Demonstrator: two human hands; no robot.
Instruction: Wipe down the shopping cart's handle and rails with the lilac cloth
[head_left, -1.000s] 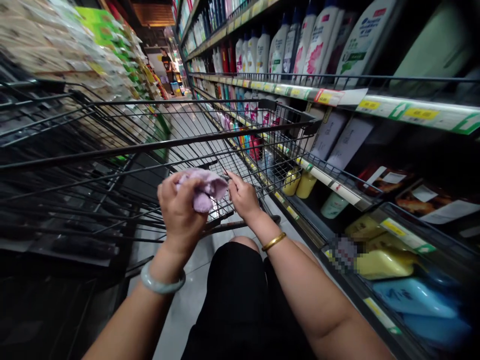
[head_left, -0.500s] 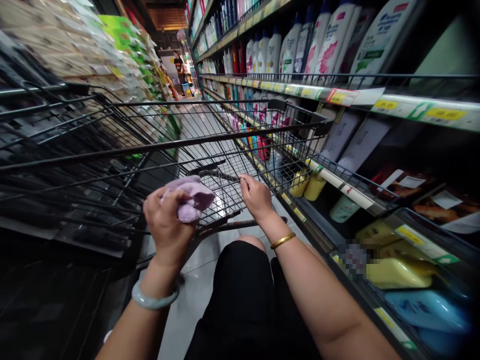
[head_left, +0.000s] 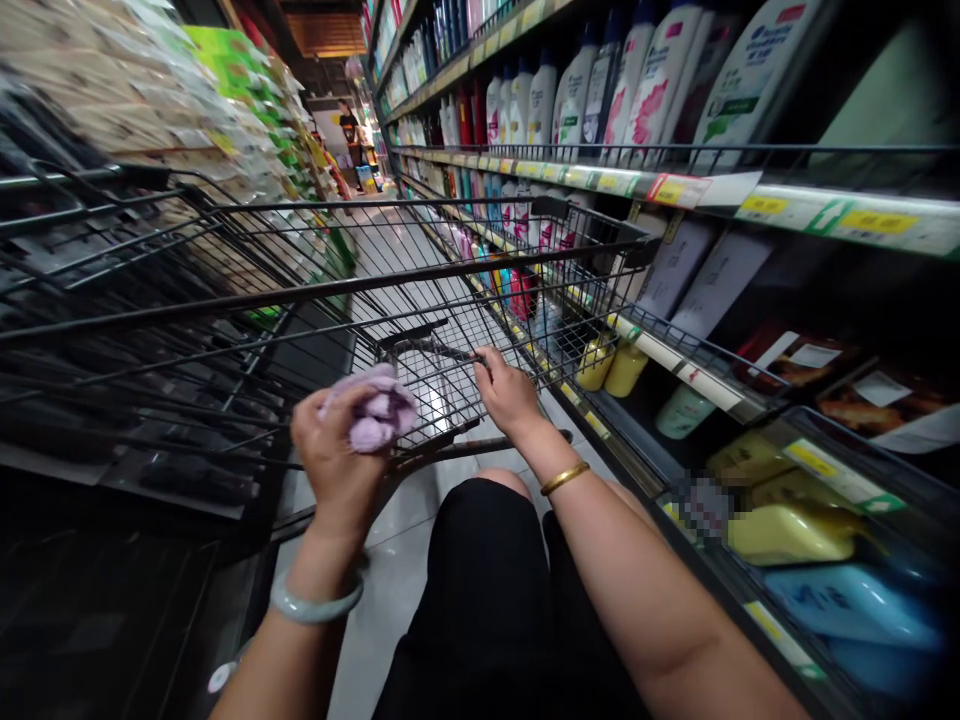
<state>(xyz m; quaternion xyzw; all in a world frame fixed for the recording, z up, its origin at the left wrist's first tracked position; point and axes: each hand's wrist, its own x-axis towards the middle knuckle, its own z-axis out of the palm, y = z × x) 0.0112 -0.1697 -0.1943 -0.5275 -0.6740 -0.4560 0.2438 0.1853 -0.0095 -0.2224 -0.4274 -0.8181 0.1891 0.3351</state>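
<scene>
My left hand point(head_left: 330, 460) is closed around a crumpled light purple cloth point(head_left: 381, 408), which bulges out past the fingers. My right hand point(head_left: 511, 396), with its fingers curled, grips the end of a dark bar point(head_left: 442, 347) on the shopping cart. The black wire shopping cart point(head_left: 300, 293) lies across the view in front of my knees. Between my hands its wire mesh shows the tiled floor beneath. The right fingertips are partly hidden behind the hand.
Shelves on the right hold shampoo bottles point(head_left: 664, 75), with yellow bottles point(head_left: 795, 530) and a blue bottle point(head_left: 855, 605) lower down. Stacked packs point(head_left: 97, 90) line the left side. A person point(head_left: 349, 130) stands far down the aisle.
The cloth has bunched up more tightly in my left hand, its loose corner folded in. My right hand keeps its grip on the bar. The view has shifted slightly.
</scene>
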